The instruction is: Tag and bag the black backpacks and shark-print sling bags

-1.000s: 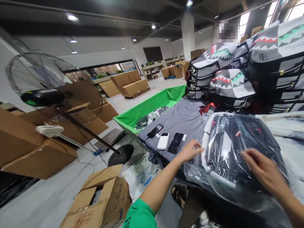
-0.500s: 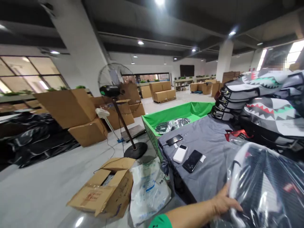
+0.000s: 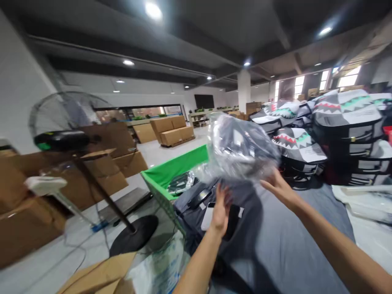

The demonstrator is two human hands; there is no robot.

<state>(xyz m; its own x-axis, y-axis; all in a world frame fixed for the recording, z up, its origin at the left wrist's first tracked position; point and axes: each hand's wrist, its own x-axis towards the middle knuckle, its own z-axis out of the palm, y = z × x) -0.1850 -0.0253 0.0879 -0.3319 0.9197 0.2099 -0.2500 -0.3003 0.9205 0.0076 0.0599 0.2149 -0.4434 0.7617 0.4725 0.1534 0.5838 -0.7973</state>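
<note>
A dark backpack in a clear plastic bag (image 3: 241, 143) is in the air over the far end of the grey cloth, beside the green-lined bin (image 3: 174, 163). My right hand (image 3: 280, 190) is at the bag's lower right edge, thumb stretched out and apart; the plastic blurs its fingertips. Below the bag, my left hand (image 3: 221, 210) is open with fingers spread, holding nothing. It passes in front of a white power bank (image 3: 207, 216) and a black phone (image 3: 233, 220) on the cloth. Another dark device (image 3: 199, 198) lies near the bin.
Stacked grey-and-white backpacks with shark-teeth prints (image 3: 346, 110) rise at the right. White plastic packaging (image 3: 367, 204) lies on the table's right side. A pedestal fan (image 3: 61, 141), cardboard boxes (image 3: 104, 175) and an opened carton (image 3: 101, 273) stand to the left.
The bagged backpack has gone from the lower right up and forward toward the bin. My left hand has come off it; my right hand has come into view. The view has turned right.
</note>
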